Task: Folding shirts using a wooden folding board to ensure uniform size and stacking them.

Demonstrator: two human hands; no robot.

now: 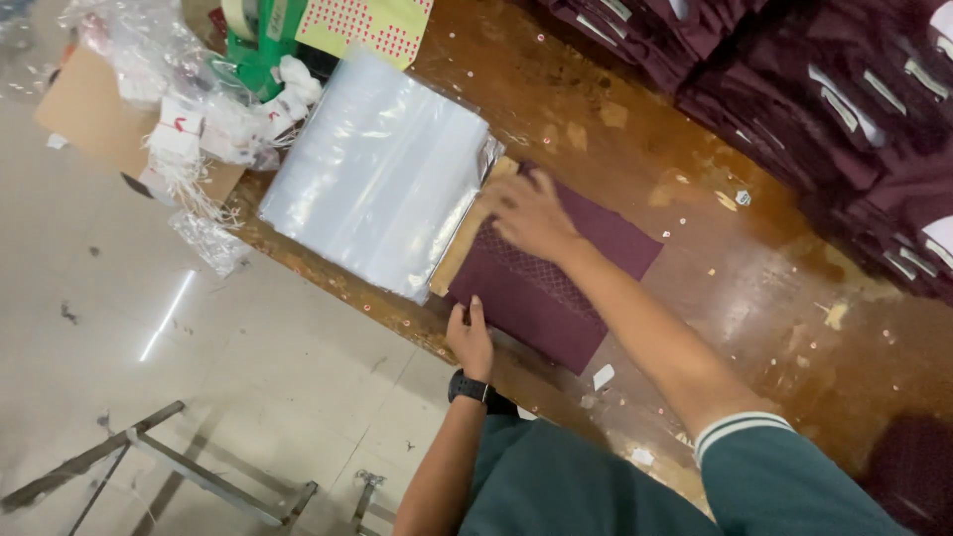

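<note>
Two hands on one garment here. Biggest first: the worn brown worktable [754, 288] runs across the view, with stacks of folded maroon garments [844, 99] along its far side. A stack of clear plastic bags [382, 169] lies flat near the table's front edge, nothing visible inside them. Just beside it, touching along one edge, lies the folded maroon garment [556, 288], with a tan cardboard insert [467, 233] showing at the end that meets the bags.

The garment's long axis runs from your body out toward the bag stack, so the bags lie straight ahead of both hands along that axis. Your right hand [531, 213] rests flat, fingers spread and open, on the garment's far end, right at the bag edge; it's the nearer hand to the bags. Your left hand [470, 337] presses the near edge at the table rim, fingers loosely curled, thumb up; whether it pinches the cloth, I can't tell.

Smaller stuff: a pile of white tags and crumpled plastic [189, 119] past the bags, a sheet of red dot stickers [372, 25], paper scraps scattered on the table.
</note>
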